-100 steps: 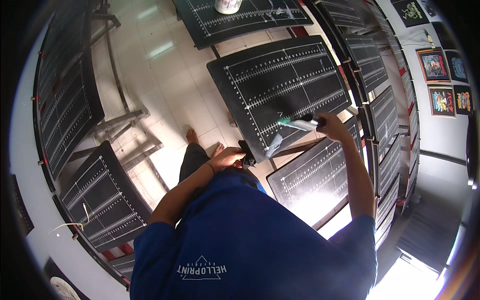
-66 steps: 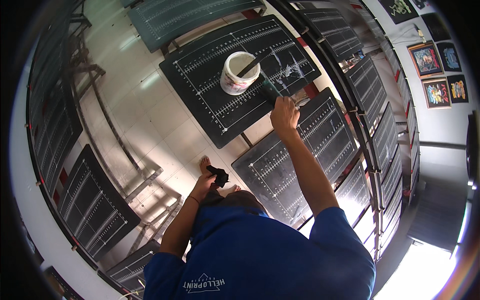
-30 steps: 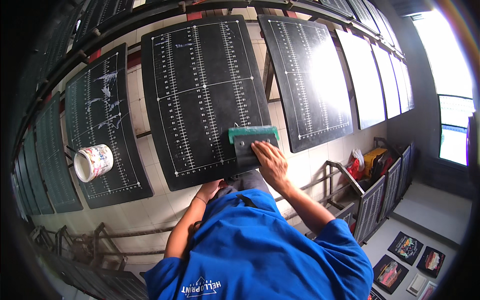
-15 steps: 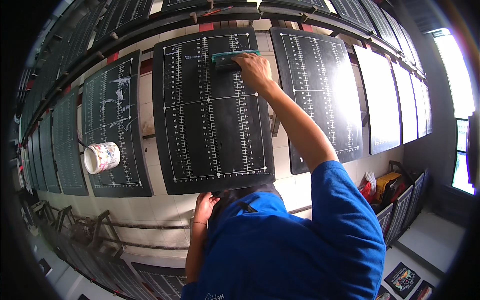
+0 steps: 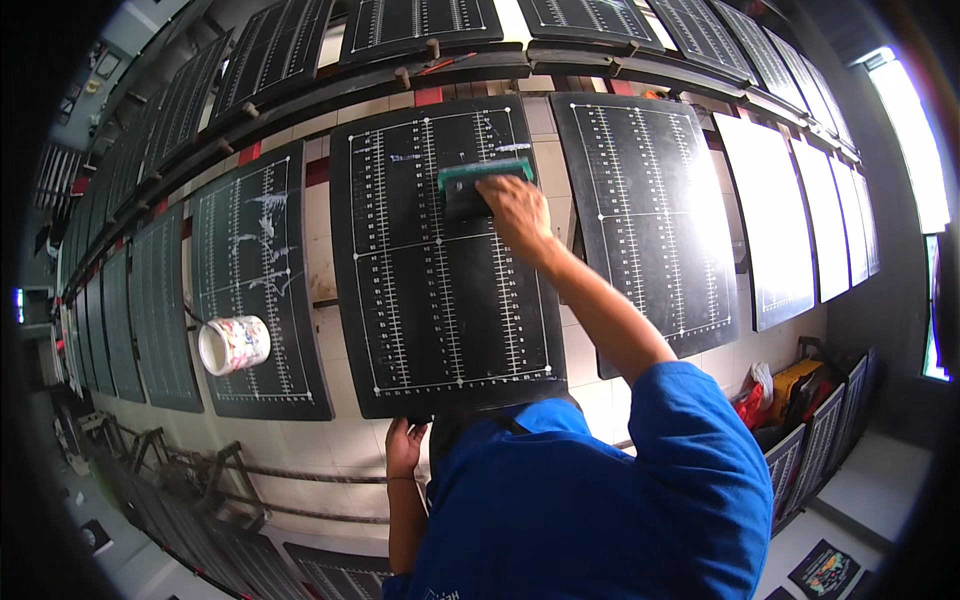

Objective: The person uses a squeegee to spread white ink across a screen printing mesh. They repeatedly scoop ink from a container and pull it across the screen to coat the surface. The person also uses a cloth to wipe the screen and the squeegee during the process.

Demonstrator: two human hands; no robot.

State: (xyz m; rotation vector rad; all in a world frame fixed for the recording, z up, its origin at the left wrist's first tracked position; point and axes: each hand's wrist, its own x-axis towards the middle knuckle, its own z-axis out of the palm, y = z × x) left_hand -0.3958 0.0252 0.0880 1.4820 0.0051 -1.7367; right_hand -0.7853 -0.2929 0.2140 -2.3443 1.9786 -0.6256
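Pale square tiles cover the floor [image 5: 340,440]. At the far right, daylight glares through a tall window [image 5: 905,140] in a dark grey wall [image 5: 895,310], whitening a row of boards [image 5: 765,220]. A long dark rail [image 5: 490,68] curves across the top, with metal framing [image 5: 300,472] at lower left. A colourful black picture [image 5: 826,572] shows at lower right.
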